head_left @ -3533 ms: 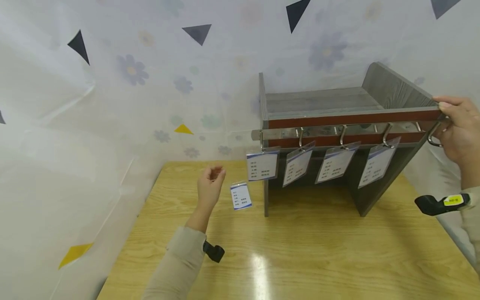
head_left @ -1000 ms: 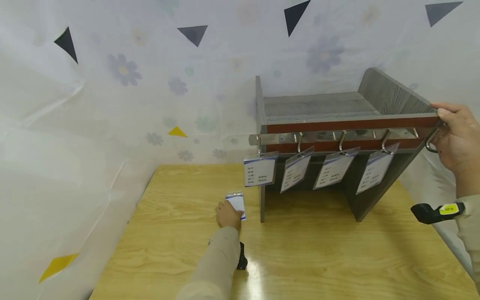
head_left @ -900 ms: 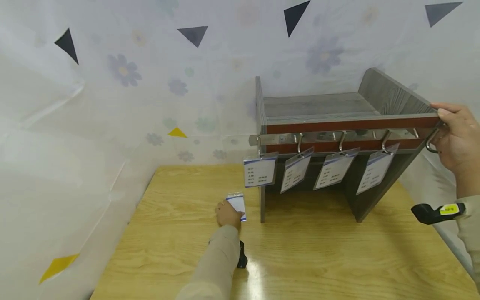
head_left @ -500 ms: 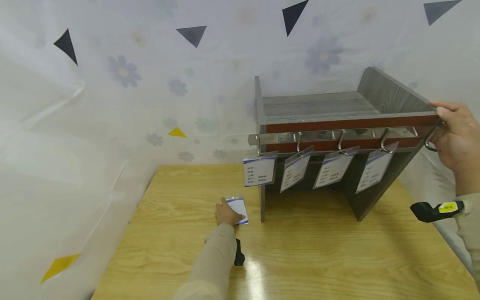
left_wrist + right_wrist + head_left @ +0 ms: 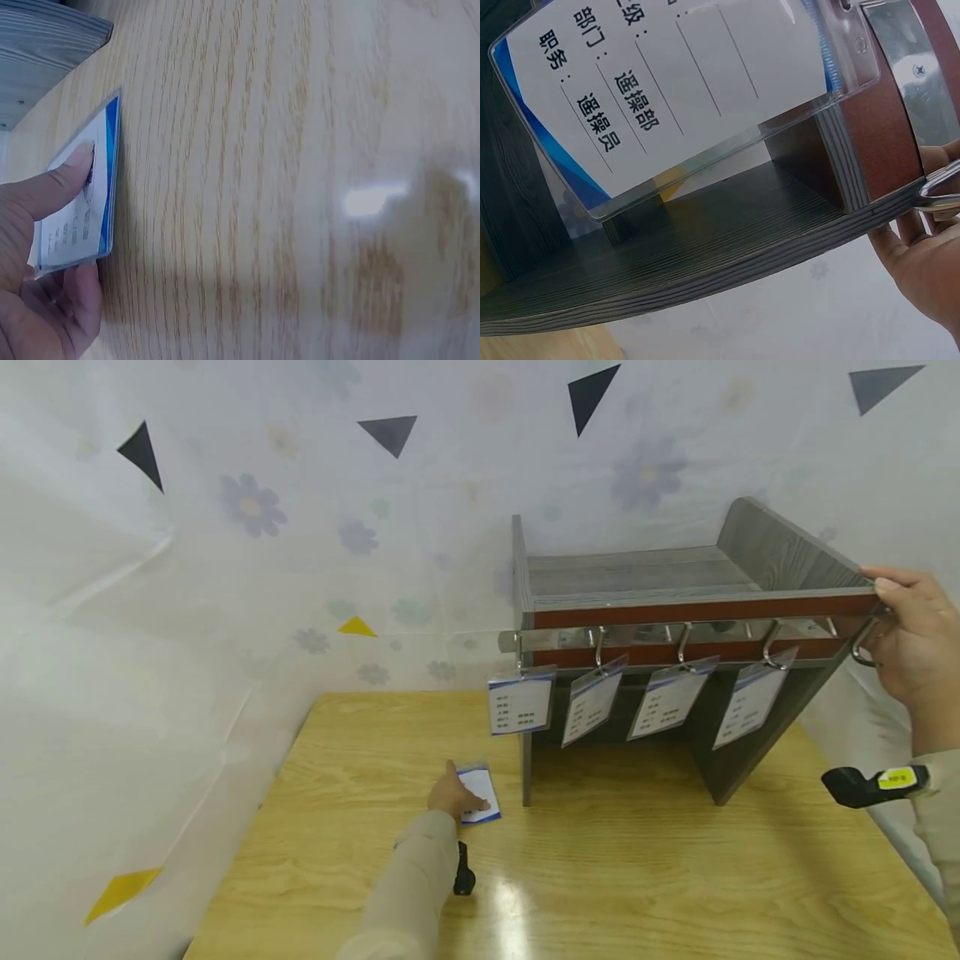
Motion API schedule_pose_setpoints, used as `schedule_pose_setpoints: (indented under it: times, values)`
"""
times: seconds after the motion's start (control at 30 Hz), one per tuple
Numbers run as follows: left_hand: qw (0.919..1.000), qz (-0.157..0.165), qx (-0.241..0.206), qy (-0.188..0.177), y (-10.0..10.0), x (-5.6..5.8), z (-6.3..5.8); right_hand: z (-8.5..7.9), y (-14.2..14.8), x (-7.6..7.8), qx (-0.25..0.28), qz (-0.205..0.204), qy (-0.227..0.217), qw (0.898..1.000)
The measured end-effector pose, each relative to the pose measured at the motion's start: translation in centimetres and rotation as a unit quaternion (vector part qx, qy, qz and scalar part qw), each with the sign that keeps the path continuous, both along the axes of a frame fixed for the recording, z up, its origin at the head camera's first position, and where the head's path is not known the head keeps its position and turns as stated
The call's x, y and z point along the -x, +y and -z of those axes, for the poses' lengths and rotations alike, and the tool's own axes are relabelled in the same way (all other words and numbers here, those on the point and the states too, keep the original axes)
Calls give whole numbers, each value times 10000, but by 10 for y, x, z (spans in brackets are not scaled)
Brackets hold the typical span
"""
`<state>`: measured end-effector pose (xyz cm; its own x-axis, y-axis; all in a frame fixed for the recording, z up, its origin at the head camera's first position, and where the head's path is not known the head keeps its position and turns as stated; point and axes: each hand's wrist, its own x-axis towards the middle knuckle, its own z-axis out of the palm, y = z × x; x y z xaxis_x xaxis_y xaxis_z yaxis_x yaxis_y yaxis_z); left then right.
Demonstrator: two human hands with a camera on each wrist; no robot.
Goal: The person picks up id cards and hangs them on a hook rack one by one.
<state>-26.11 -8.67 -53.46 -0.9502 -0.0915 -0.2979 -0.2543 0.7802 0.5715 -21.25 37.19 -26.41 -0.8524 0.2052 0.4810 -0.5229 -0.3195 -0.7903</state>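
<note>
A clear-sleeved name badge with blue bands lies low over the table, left of a grey wooden shelf. My left hand pinches this badge; the left wrist view shows the thumb on its printed face and curled fingers under its edge. At the shelf's right front corner, my right hand grips the side panel, beside the end hook. Several more badges hang from the metal hook rail; one hanging badge fills much of the right wrist view.
The wooden table stretches in front of the shelf and to its left. Behind stands a pale wall sheet with flowers and triangles. Each wrist wears a black camera, the right camera with a yellow label.
My left hand came down from the air beside the shelf onto the loose badge. The badge has slid a little toward me with it. My right hand keeps its hold on the shelf.
</note>
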Motion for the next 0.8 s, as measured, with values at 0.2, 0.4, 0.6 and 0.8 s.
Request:
schedule_pose_setpoints:
  times: [0.2,0.4,0.6,0.8]
  values:
    - [9981,334,-509,118,-5,-1,-3,2,2,-1,-11,67,-27,10000]
    - [9910,412,-1202,430,-9,1,-2,1,2,1,-25,63,11,10000]
    - [9758,130,-2089,630,-14,-1,-7,1,1,4,104,-15,-64,9999]
    - [9627,264,-2596,714,-18,-9,-19,0,3,4,-33,193,-203,9996]
